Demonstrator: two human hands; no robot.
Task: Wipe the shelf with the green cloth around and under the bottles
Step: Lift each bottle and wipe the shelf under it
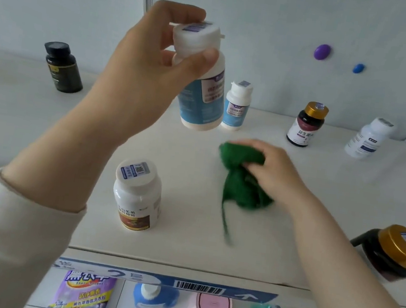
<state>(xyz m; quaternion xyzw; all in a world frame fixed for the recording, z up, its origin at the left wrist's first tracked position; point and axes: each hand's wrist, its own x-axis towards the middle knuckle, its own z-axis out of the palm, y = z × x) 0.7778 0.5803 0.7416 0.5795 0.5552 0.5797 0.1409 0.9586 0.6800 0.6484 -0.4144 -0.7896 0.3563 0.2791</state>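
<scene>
Hands share the job on the shelf [288, 244]. Our left hand [156, 50] curls its fingers and thumb round the cap of a white, blue-labelled bottle [203, 96] and holds it well clear of the surface, slightly tilted. Our right hand [274, 174] grips the bunched green cloth [241, 185] and bears down on it mid-shelf, fingers folded over the top of the wad.

The bare patch beneath the raised bottle lies just to the left of the cloth and a little farther back, so we judge that the right hand, the nearer of the two, has only a short sweep leftward to reach it. The cloth's long axis runs front to back, with a loose strand trailing toward the shelf's front edge. It is blurred, so we cannot say how flat it lies.

A smaller blue-labelled bottle [236, 106] stands just behind that patch, near the wall. A white bottle with a brown label [137, 196] stands in front, to the left of the cloth. Both are apart from the cloth, and we judge that the sweep has to pass between them.
</scene>
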